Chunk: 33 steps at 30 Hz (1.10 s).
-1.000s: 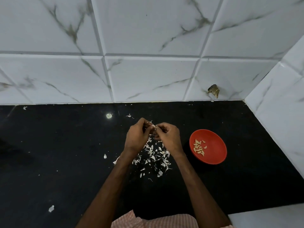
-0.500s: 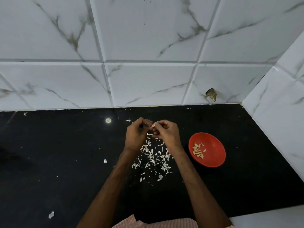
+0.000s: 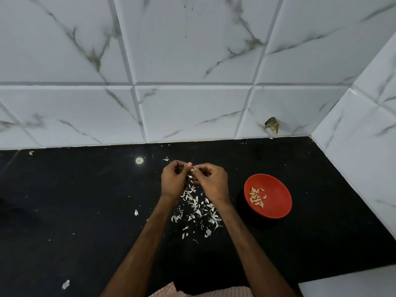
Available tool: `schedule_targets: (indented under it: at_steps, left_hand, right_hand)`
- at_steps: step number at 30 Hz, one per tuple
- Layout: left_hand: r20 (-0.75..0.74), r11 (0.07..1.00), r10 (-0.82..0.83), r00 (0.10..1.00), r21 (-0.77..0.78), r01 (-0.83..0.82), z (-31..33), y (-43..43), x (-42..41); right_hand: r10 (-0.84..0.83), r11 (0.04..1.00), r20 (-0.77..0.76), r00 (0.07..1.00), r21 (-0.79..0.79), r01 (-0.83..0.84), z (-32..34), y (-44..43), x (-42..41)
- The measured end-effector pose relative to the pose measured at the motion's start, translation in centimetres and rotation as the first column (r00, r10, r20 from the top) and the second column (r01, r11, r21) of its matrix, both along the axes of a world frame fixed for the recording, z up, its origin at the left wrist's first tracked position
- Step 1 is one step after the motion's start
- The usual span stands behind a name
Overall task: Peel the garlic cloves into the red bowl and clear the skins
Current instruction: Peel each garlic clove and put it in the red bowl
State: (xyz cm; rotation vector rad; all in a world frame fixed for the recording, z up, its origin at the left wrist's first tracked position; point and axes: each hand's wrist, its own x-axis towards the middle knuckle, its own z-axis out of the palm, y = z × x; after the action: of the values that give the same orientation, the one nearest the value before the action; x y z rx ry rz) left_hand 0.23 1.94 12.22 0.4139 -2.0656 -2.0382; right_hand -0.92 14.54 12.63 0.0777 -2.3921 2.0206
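My left hand (image 3: pixel 173 181) and my right hand (image 3: pixel 211 181) meet fingertip to fingertip above the black counter, both pinching a small garlic clove (image 3: pixel 194 168) that is mostly hidden by the fingers. Below the hands lies a scatter of white garlic skins (image 3: pixel 197 209). The red bowl (image 3: pixel 276 202) stands on the counter to the right of my right hand, with several peeled cloves (image 3: pixel 256 198) in its left half.
Stray skin flakes lie at the left (image 3: pixel 136 212), near the front left (image 3: pixel 65 284) and by the back wall (image 3: pixel 165 159). White marble tile walls (image 3: pixel 192 108) close the counter at the back and right. A chipped hole (image 3: pixel 272 124) marks the back wall.
The view has tilted upward, so hands and bowl sit lower in frame. Both hands keep working the clove in the same spot; the fingers have shifted slightly.
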Motion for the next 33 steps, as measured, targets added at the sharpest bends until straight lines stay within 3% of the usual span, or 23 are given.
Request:
schedule_targets:
  at_steps: [3, 9, 20, 27, 33]
  left_hand:
    - [-0.039, 0.973, 0.041, 0.998, -0.227, -0.049, -0.2, -0.2, -0.2]
    - [-0.028, 0.930, 0.031, 0.999, -0.366, -0.039, -0.1, -0.1, -0.2]
    - [0.000, 0.977, -0.064, 0.998, -0.206, 0.063, 0.7, -0.6, 0.5]
    - [0.038, 0.990, -0.110, 0.993, -0.090, 0.113, 0.8, -1.0, 0.5]
    - [0.058, 0.970, -0.245, 0.968, 0.010, 0.245, 1.1, -1.5, 0.4]
  right_hand:
    - [-0.031, 0.990, -0.052, 0.998, 0.137, 0.038, -0.5, -0.1, 0.1]
    - [0.039, 0.920, -0.200, 0.979, 0.389, 0.042, -0.1, -0.4, 0.5]
    - [0.109, 0.939, -0.222, 0.969, 0.343, -0.027, -0.4, 0.5, 0.4]
    - [0.139, 0.964, -0.145, 0.979, 0.246, -0.101, -0.4, 1.0, 0.7]
    - [0.196, 0.950, -0.197, 0.961, 0.282, -0.136, -0.2, 1.8, 0.4]
